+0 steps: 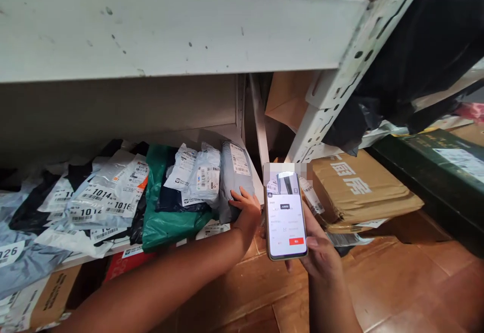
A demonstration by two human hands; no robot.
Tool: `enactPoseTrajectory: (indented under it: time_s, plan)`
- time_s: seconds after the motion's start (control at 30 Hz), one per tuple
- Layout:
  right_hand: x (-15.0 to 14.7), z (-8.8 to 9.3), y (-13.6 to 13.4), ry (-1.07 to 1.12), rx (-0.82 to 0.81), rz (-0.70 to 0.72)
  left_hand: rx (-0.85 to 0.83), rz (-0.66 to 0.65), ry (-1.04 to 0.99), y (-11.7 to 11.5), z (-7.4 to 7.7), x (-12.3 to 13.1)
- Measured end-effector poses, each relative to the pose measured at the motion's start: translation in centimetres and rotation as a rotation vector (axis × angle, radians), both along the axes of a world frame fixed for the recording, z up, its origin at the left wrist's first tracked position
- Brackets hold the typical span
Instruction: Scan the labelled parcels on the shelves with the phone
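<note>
A smartphone [285,222] with a lit screen is held upright in my right hand [321,252]; the screen has a camera picture at the top and a red button near the bottom. My left hand [245,209] lies against a grey plastic-wrapped parcel [227,171] at the right end of the shelf, its fingers stretched out over the near side. A white label [240,159] is on top of that parcel. Beside it are a small pale bagged parcel [206,176] and a green plastic parcel [162,229].
Several labelled bags [102,197] crowd the shelf's left side. Overhead runs a white shelf beam [181,25], joined to a slotted post [351,75]. Right of the post lie a brown carton [363,181] and a dark green box [434,171] above the tiled floor [393,277].
</note>
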State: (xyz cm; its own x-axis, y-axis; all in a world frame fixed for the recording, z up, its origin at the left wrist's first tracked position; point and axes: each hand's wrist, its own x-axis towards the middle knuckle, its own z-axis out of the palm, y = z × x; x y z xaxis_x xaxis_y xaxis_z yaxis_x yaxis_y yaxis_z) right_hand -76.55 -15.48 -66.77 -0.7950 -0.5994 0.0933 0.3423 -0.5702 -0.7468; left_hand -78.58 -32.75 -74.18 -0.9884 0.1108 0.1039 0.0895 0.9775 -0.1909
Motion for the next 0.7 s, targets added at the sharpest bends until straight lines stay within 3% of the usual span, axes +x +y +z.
enactPoseTrajectory:
  time_s: [0.1, 0.2, 0.27, 0.3, 0.33, 0.4, 0.47, 0.5, 0.57, 0.7]
  plan:
    - [-0.3, 0.0, -0.4, -0.03, -0.021, -0.057, -0.125, 0.154, -0.056, 0.6, 2.0, 0.0]
    - [-0.4, -0.2, -0.6, -0.044, -0.008, -0.083, -0.086, 0.077, -0.108, 0.2, 5.1, 0.8]
    - [-0.5, -0.4, -0.6, -0.042, -0.018, -0.075, 0.009, -0.005, -0.042, -0.9, 7.3, 2.0]
    - [-0.5, -0.5, -0.4, -0.038, -0.029, -0.063, 0.067, 0.016, 0.029, -1.7, 8.2, 2.7]
    - [-0.6, -0.6, -0.3, -0.03, -0.04, -0.049, 0.128, 0.092, 0.111, -2.6, 8.9, 3.5]
    - [-0.8, -0.7, 0.0, -0.016, -0.052, -0.026, 0.27, 0.382, 0.188, -4.5, 9.7, 5.1]
    - [-1.1, -0.7, 0.2, -0.005, -0.055, -0.012, 0.478, 0.635, 0.083, -6.0, 9.5, 6.1]
    - [-1.1, -0.8, 0.2, 0.001, -0.055, -0.01, 0.604, 0.689, 0.019, -6.5, 9.0, 6.4]
    - [-1.2, -0.9, 0.1, 0.015, -0.05, -0.017, 0.844, 0.708, 0.006, -6.7, 7.7, 6.6]
    - [-0.8, -1.1, -0.3, 0.031, -0.029, -0.03, 1.295, 0.719, 0.353, -4.0, 4.8, 5.5]
